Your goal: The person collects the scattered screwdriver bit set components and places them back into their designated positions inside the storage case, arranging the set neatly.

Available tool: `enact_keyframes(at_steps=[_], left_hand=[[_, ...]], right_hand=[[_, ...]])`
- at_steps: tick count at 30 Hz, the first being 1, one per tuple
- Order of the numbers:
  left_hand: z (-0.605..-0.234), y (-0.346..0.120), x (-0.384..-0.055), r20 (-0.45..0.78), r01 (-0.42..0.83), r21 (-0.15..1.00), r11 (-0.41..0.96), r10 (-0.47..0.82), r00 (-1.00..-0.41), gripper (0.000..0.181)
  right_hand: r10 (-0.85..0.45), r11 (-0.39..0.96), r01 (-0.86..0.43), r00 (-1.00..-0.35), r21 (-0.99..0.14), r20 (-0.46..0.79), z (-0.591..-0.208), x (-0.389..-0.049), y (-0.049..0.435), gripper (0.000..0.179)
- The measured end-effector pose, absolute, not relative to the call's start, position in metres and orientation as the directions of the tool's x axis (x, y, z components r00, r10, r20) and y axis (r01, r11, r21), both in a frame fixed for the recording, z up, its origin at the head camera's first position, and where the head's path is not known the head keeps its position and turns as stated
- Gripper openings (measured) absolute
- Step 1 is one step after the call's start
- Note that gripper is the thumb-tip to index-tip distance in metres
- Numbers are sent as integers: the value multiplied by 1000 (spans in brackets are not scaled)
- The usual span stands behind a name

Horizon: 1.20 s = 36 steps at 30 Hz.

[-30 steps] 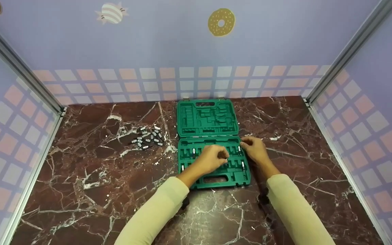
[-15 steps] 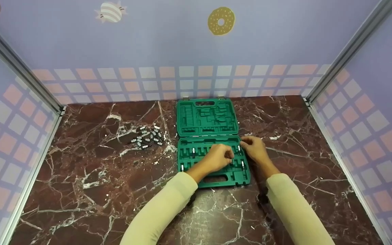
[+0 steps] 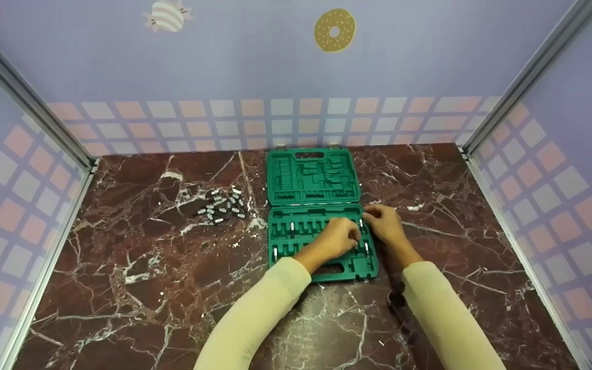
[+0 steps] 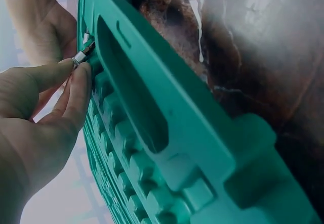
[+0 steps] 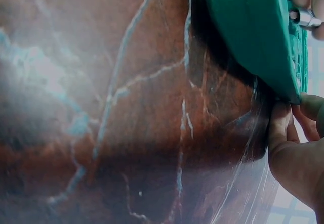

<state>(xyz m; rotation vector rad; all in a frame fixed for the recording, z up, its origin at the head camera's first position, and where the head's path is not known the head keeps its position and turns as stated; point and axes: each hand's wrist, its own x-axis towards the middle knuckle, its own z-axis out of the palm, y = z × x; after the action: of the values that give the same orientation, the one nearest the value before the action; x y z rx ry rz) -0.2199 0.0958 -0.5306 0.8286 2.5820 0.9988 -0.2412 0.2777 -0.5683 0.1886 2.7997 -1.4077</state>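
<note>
A green plastic tool case (image 3: 314,177) lies unfolded on the marbled table. My left hand (image 3: 334,239) is over its near half and pinches a bit socket (image 4: 80,57), silver with a dark tip, between thumb and fingers. In the right wrist view the same bit socket (image 5: 305,17) shows close over the slots. My right hand (image 3: 386,226) grips the case's right edge, thumb and fingers at the rim, as the right hand (image 5: 298,143) shows in its own wrist view. Several bit sockets stand in slots, one (image 3: 292,229) at left and another (image 3: 366,250) at right.
A loose pile of bit sockets (image 3: 222,206) lies on the table left of the case. The case's lid half (image 3: 314,200) lies toward the back wall (image 3: 255,61). Patterned side walls (image 3: 13,169) with metal corner posts enclose the marbled table (image 3: 136,308).
My left hand has moved a little to the right across the case, with the bit socket in its fingers. The right hand has stayed at the case's edge.
</note>
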Motion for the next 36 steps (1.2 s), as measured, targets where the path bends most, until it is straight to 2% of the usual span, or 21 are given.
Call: enact_keyframes(at_steps=[10, 17, 23, 36], left_hand=[[-536, 105, -219, 28, 471, 614, 633, 580, -815, 9], [-536, 108, -218, 3, 417, 612, 672, 526, -851, 8], [-534, 105, -218, -11, 350, 624, 698, 456, -890, 17], [-537, 112, -217, -39, 262, 626, 734, 365, -930, 9]], right_hand=[[110, 602, 102, -993, -792, -45, -570, -241, 278, 26], [116, 585, 106, -992, -804, -46, -569, -241, 278, 25], [96, 596, 89, -995, -798, -39, -570, -243, 278, 26], [105, 597, 108, -993, -795, -56, -567, -242, 279, 27]])
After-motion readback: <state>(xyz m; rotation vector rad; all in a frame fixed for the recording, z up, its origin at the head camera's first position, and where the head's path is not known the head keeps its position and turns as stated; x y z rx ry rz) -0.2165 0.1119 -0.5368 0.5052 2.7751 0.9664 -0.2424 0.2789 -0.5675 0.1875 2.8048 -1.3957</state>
